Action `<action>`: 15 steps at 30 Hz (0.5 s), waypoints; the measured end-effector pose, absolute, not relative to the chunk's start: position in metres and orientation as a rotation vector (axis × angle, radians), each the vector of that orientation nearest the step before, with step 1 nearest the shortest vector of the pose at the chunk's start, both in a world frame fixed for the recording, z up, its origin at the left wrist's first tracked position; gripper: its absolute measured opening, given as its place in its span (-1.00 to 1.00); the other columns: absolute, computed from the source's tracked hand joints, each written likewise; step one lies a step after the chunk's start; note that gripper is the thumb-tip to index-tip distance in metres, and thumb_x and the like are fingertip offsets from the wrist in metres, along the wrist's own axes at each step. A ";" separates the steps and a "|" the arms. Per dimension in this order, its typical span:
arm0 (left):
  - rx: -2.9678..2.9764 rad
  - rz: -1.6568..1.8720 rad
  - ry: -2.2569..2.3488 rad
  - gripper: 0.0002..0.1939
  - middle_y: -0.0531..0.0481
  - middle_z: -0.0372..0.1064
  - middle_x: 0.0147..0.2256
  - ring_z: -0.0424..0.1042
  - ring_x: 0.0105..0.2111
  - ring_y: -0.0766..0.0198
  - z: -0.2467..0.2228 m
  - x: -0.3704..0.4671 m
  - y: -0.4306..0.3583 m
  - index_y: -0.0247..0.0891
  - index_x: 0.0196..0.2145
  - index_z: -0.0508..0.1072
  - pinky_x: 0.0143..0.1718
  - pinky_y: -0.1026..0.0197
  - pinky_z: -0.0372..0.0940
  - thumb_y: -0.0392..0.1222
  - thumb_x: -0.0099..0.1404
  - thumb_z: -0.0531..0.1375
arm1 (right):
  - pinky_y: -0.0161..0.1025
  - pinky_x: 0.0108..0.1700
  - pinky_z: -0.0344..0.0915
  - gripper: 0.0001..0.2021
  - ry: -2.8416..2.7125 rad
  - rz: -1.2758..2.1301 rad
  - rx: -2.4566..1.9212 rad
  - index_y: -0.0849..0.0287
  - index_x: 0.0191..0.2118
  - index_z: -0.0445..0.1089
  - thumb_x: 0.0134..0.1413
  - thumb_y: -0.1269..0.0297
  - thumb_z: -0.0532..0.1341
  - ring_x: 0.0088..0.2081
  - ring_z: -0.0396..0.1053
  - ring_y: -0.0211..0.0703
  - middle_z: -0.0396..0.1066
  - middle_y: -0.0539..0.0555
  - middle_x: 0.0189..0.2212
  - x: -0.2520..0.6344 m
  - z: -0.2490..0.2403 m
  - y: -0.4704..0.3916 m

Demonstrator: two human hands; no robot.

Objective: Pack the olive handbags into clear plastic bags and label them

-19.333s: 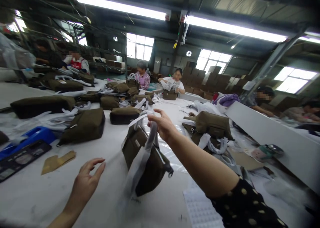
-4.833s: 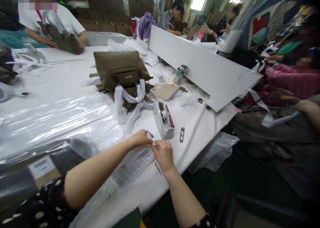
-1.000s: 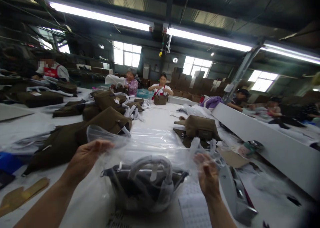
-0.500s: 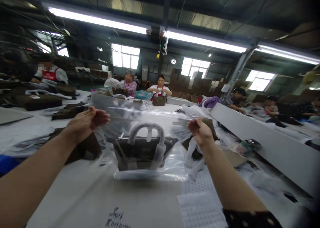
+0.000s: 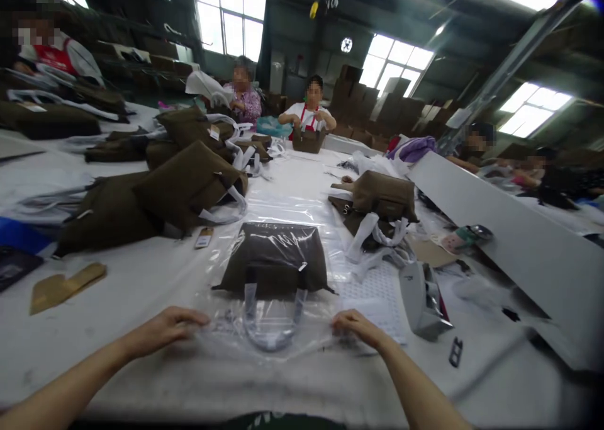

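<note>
A dark olive handbag (image 5: pixel 278 250) lies on the white table inside a clear plastic bag (image 5: pixel 217 348), its wrapped handles (image 5: pixel 248 323) pointing toward me. My left hand (image 5: pixel 174 329) pinches the near left edge of the plastic. At the near right edge, the fingers of my right hand (image 5: pixel 353 326) are closed on the same plastic. A small tag (image 5: pixel 204 237) lies just left of the plastic bag.
Olive bags (image 5: pixel 189 184) are heaped at the left, and others (image 5: pixel 384 197) lie at the right. A tape dispenser (image 5: pixel 422 301) stands on the right beside printed sheets (image 5: pixel 377 291). A long white panel (image 5: pixel 500 254) slants along the right. Several people work beyond.
The plastic and handbag have gone from upright to lying flat, handles now toward me. Both hands have come down and nearer to me, still on the plastic. The camera looks lower.
</note>
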State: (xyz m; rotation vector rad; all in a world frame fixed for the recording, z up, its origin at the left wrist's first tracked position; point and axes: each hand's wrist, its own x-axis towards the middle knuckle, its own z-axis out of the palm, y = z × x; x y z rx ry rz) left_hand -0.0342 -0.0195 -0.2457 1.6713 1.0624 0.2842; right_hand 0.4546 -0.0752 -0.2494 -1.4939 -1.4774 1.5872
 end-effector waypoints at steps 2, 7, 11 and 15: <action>1.854 0.221 0.991 -0.72 -0.08 0.44 -0.10 0.31 0.00 0.02 -0.255 -0.050 -0.021 -0.16 -0.27 0.54 0.07 0.02 0.17 0.00 0.08 0.24 | -0.10 -0.15 0.21 -0.61 -1.695 1.506 -1.536 0.22 -0.55 0.45 -0.11 -0.06 0.21 -0.32 0.37 -0.04 0.45 0.11 -0.47 0.448 -0.220 -0.078; 2.127 0.174 0.898 -0.82 -0.06 0.40 -0.05 0.20 0.08 0.08 -0.255 -0.065 -0.023 -0.10 -0.33 0.54 0.07 0.05 0.16 -0.09 0.19 0.15 | -0.15 -0.08 0.24 -0.42 -2.212 0.977 -1.392 0.11 -0.08 0.36 -0.30 -0.01 0.36 -0.13 0.30 -0.02 0.37 0.12 -0.15 0.349 -0.197 -0.107; 2.122 0.311 0.896 -0.78 -0.05 0.43 -0.15 0.27 0.00 0.15 -0.233 -0.046 -0.025 -0.16 -0.33 0.50 0.04 0.13 0.17 -0.12 0.26 0.07 | -0.12 -0.15 0.27 -0.57 -2.515 0.778 -1.507 0.23 -0.20 0.40 -0.24 0.10 0.33 -0.19 0.33 0.08 0.42 0.21 -0.25 0.275 -0.254 -0.141; 2.153 0.551 1.043 -0.71 -0.02 0.42 -0.25 0.34 -0.16 0.24 -0.204 -0.005 -0.015 -0.22 -0.35 0.45 -0.06 0.23 0.22 -0.08 0.31 -0.02 | -0.29 -0.27 0.22 -0.82 -2.126 0.963 -1.719 0.17 -0.47 0.43 0.00 0.44 0.09 -0.35 0.37 -0.14 0.45 0.05 -0.47 0.266 -0.281 -0.146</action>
